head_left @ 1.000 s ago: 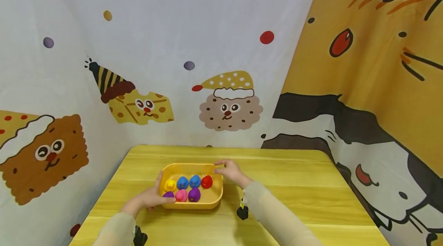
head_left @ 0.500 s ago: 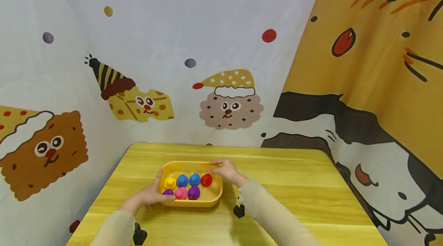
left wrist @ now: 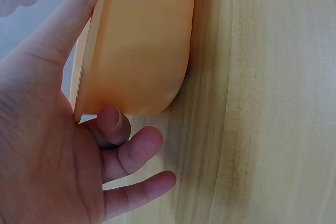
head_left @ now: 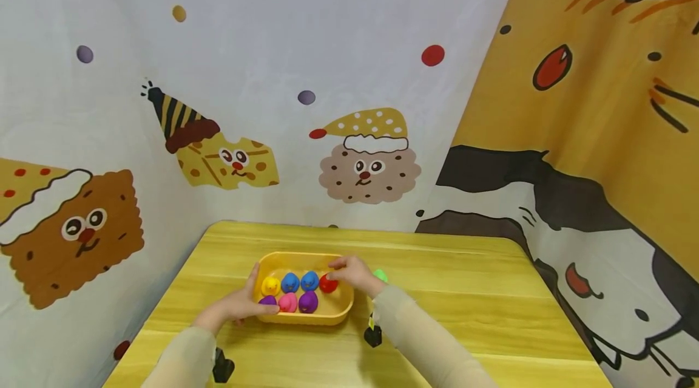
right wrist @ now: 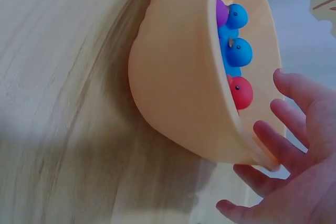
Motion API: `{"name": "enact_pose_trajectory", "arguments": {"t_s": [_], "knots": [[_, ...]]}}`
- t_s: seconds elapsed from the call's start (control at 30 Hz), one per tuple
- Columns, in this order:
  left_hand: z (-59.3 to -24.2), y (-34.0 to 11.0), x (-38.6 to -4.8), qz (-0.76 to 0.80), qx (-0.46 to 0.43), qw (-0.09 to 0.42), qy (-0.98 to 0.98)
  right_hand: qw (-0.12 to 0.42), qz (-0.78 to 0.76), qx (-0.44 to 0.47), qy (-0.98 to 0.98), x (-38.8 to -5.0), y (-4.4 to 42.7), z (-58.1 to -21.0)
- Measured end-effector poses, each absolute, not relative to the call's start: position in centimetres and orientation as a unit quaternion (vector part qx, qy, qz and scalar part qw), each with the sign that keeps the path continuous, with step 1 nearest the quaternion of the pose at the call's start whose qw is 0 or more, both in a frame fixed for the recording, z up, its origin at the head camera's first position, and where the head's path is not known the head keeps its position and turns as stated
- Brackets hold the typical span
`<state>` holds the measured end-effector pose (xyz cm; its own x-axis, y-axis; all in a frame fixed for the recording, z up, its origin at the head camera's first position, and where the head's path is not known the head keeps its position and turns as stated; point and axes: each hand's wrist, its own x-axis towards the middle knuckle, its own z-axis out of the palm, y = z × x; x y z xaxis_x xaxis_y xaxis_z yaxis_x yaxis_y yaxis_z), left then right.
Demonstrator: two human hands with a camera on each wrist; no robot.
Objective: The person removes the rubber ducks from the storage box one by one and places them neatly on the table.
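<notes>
A yellow plastic basin (head_left: 306, 319) stands on the table with small rubber ducks inside. Its back row has a yellow duck (head_left: 270, 286), two blue ducks (head_left: 310, 281) and a red duck (head_left: 327, 282). In front lie a pink duck (head_left: 287, 302) and two purple ducks (head_left: 308, 302). My left hand (head_left: 237, 306) holds the basin's left end, thumb along the near rim, fingers around the outside. My right hand (head_left: 357, 274) reaches over the right end, fingertips close by the red duck. In the right wrist view its fingers are spread, holding nothing; contact is unclear.
A bright green thing (head_left: 380, 275) shows behind my right wrist, mostly hidden. The wooden table (head_left: 464, 297) extends to both sides of the basin. Cartoon-printed cloth (head_left: 360, 72) hangs behind it and along the sides. Black devices (head_left: 374, 336) sit at both wrists.
My right hand has moved left from the basin's right rim toward the red duck. The green thing has come into sight behind that wrist. My left hand keeps its place on the basin.
</notes>
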<state>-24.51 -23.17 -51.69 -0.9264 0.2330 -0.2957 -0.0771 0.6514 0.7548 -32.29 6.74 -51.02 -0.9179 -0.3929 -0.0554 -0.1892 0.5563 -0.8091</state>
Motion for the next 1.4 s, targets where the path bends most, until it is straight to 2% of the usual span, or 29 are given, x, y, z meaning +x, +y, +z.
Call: {"name": "enact_pose_trajectory", "arguments": {"t_s": [0.9, 1.4], "knots": [[-51.6, -23.1, -24.5, 0.412, 0.034, 0.183, 0.892, 0.109, -0.382, -0.140, 0.907, -32.0, 5.2, -52.0], [-51.8, -23.2, -24.8, 0.419, 0.039, 0.190, 0.887, 0.084, -0.339, -0.117, 0.930, -32.0, 5.1, -52.5]]}}
